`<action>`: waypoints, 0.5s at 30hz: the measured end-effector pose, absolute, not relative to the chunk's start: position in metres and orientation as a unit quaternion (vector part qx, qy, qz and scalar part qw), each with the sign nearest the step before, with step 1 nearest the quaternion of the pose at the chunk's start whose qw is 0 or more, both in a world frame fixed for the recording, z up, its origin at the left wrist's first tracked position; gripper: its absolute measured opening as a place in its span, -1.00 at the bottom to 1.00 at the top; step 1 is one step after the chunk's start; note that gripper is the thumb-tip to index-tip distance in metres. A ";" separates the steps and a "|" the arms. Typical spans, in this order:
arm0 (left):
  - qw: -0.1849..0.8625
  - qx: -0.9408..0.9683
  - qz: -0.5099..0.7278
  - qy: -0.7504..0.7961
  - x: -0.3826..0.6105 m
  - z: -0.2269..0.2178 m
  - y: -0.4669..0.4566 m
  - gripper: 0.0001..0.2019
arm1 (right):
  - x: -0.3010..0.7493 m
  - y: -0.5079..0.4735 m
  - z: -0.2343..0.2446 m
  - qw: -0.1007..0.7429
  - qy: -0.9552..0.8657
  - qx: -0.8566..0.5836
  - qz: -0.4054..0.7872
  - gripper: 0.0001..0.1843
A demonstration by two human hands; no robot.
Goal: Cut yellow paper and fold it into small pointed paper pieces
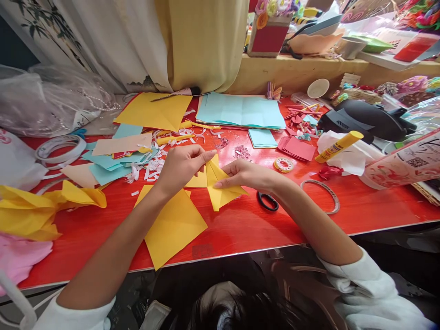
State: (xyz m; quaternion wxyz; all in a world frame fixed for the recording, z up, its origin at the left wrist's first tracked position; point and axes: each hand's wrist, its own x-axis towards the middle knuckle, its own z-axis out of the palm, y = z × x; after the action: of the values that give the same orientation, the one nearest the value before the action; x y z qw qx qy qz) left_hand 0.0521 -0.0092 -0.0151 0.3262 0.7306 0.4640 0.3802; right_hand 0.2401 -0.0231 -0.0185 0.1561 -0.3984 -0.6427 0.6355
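Both hands are closed on one piece of folded yellow paper (220, 195), held just over the red table. My left hand (184, 165) pinches its upper tip between thumb and fingers. Lower down on the right, my right hand (245, 176) grips the folded layers, thumb on top. Creases fan out from the pinched tip, and pointed corners hang toward me. Beneath my left forearm lies a flat yellow sheet (173, 229), with another yellow piece (197, 179) partly hidden behind the hands. Black scissor handles (267, 201) show beside my right wrist; their blades are hidden.
Light blue sheets (240, 110) and a large yellow sheet (154, 110) lie at the back. Paper scraps (154, 165) and tape rolls (61, 150) are on the left. A yellow glue stick (339, 146), red paper squares (296, 148) and a small tape roll (283, 165) sit right.
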 end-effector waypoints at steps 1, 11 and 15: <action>0.332 0.723 0.383 0.469 0.053 -0.017 -0.009 -0.58 | 0.240 -0.023 -0.018 0.160 -0.647 -0.399 0.630 -0.73; 0.359 0.747 0.358 0.430 0.043 -0.014 0.001 -0.67 | 0.242 -0.023 -0.018 0.142 -0.635 -0.395 0.648 -0.77; 0.296 0.784 0.360 0.411 0.046 -0.013 -0.006 -0.67 | 0.244 -0.023 -0.016 0.143 -0.636 -0.388 0.651 -0.76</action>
State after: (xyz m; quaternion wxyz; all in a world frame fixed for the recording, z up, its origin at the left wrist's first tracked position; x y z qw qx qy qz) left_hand 0.0458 -0.0055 -0.0130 0.2956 0.7838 0.4108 0.3599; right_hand 0.2441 -0.0226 -0.0158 0.1434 -0.3885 -0.6357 0.6515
